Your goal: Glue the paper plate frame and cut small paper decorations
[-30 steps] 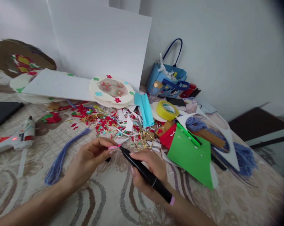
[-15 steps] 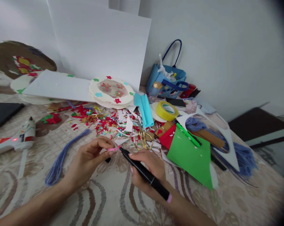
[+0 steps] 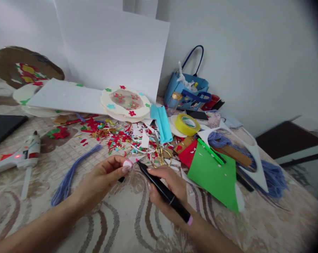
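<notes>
Between the thumb and fingers of my left hand (image 3: pixel 106 176) is a small pink-and-white piece (image 3: pixel 127 163), perhaps paper or foam. My right hand (image 3: pixel 167 188) grips a black marker (image 3: pixel 165 193) with a pink end, its pink tip pointing at the piece from the right, a small gap apart. Just behind the hands lie gold-handled scissors (image 3: pixel 161 156) among colourful paper scraps (image 3: pixel 122 137). A small black object, perhaps the marker's cap (image 3: pixel 121 179), shows partly behind my left fingers.
At the left are a glue gun (image 3: pixel 29 154), a blue yarn bundle (image 3: pixel 69 175) and a black tablet-like object (image 3: pixel 6 128). Yellow tape (image 3: pixel 178 123), green sheet (image 3: pixel 211 179) and a white cut-out frame (image 3: pixel 259 172) lie right. Behind stand decorated rings (image 3: pixel 111 112) and a blue bag (image 3: pixel 171 86).
The pink piece has turned in my left fingers, showing a whiter face. The marker tip has drawn slightly away to the right from it.
</notes>
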`<state>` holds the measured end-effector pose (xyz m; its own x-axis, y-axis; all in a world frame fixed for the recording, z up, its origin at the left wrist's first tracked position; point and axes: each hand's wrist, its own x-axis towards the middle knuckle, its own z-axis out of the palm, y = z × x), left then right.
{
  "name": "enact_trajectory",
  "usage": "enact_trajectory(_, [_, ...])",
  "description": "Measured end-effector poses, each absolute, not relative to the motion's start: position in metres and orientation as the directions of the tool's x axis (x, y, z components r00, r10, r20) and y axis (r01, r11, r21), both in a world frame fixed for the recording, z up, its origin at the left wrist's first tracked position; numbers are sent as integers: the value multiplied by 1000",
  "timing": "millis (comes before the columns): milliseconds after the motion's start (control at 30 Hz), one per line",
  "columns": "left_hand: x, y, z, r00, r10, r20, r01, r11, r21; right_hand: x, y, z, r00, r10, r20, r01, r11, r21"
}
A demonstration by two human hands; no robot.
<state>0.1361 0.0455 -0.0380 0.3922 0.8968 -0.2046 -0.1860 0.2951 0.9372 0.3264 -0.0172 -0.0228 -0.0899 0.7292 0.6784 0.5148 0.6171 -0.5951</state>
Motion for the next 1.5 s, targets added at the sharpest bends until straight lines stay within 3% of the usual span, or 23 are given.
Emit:
enact_trajectory(133, [138,44,-32,425,861,-279,-253,409,877,326,-16,-23,-115,721,683,493,638,-591])
enact_trajectory(467, [138,45,-36,435,871,-227,-178,330,927,324,-15,-22,-153,719,678,493,650,-578])
enact_trajectory(700, [138,47,-33,414,849,-329,-269,459,847,328,-16,-19,-96,747,658,516,603,-609])
enact_trajectory(1100, [137,49,-39,418,828,-374,-352,527,774,326,-15,-20,-92,770,631,504,583,-638])
enact_trajectory(1200, [136,48,-36,399,860,-320,-284,447,848,328,-16,-21,-95,771,630,503,583,-638])
enact_trajectory(1333, [133,46,-35,381,912,-153,-46,184,982,328,-15,-23,-131,765,630,503,599,-623])
enact_trajectory(1500, [129,47,-37,419,908,-23,105,-24,994,327,-14,-25,-181,751,635,492,628,-603])
